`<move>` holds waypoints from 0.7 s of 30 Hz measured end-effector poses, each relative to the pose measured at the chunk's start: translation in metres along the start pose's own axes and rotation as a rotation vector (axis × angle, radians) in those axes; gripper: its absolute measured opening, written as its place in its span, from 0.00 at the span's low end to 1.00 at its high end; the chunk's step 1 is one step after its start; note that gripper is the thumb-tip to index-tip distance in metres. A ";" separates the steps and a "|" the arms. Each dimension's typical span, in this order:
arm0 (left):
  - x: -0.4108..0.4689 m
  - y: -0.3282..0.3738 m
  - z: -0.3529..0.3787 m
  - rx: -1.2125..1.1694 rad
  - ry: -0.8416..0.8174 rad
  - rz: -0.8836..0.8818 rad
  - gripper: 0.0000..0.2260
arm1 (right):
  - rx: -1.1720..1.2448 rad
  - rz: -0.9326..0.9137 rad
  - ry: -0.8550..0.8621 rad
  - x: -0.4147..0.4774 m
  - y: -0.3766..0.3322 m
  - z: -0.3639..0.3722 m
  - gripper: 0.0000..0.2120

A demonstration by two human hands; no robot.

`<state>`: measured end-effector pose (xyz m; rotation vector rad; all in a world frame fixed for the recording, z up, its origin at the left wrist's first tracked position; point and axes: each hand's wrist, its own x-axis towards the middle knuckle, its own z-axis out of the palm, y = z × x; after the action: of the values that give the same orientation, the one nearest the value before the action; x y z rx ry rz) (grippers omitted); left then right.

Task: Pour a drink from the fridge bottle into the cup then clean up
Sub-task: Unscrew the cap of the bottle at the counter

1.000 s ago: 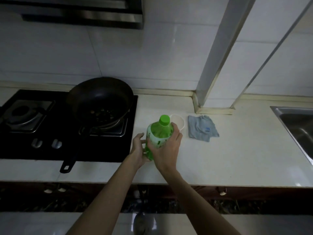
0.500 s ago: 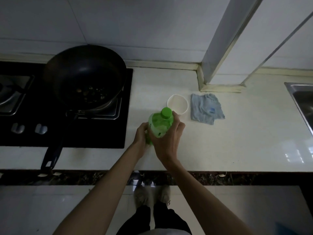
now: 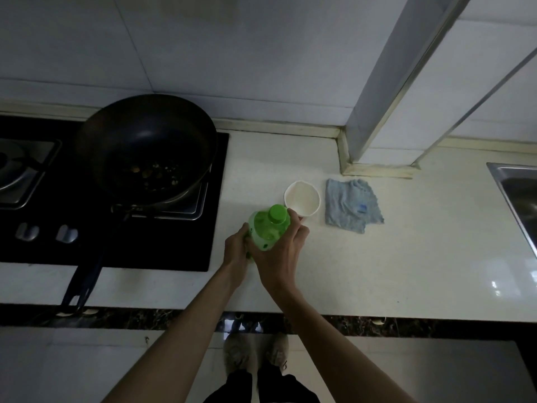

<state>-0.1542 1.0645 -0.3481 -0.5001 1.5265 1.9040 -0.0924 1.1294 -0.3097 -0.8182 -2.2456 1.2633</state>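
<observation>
Bottle (image 3: 268,231) unmoved; gripping left hand (image 3: 236,253), right hand (image 3: 279,257) hide its base.

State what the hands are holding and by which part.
The green bottle: left hand grips its lower side, right hand wraps its upper body just below the cap.

Both hands, left (image 3: 236,251) and right (image 3: 280,257), gripped a capped green bottle (image 3: 268,229); a white cup (image 3: 302,201) stood at its 1 o'clock.
</observation>
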 end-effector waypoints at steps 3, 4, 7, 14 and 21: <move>0.000 0.000 -0.003 0.041 -0.053 0.027 0.21 | -0.010 0.002 -0.015 0.002 -0.002 0.002 0.48; -0.001 0.001 -0.005 0.051 -0.069 0.035 0.21 | -0.013 0.003 -0.023 0.001 -0.002 0.002 0.48; -0.002 0.001 -0.010 0.061 -0.098 0.051 0.21 | -0.023 -0.003 -0.048 -0.001 -0.003 0.005 0.48; -0.002 0.006 -0.014 0.094 -0.123 0.090 0.17 | -0.023 0.019 -0.103 -0.004 0.001 0.004 0.47; -0.016 0.026 -0.020 0.173 -0.185 0.300 0.13 | -0.067 -0.012 -0.310 0.010 -0.006 -0.032 0.47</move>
<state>-0.1619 1.0385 -0.3240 -0.0164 1.6950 1.9505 -0.0814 1.1528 -0.2880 -0.6676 -2.5424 1.3968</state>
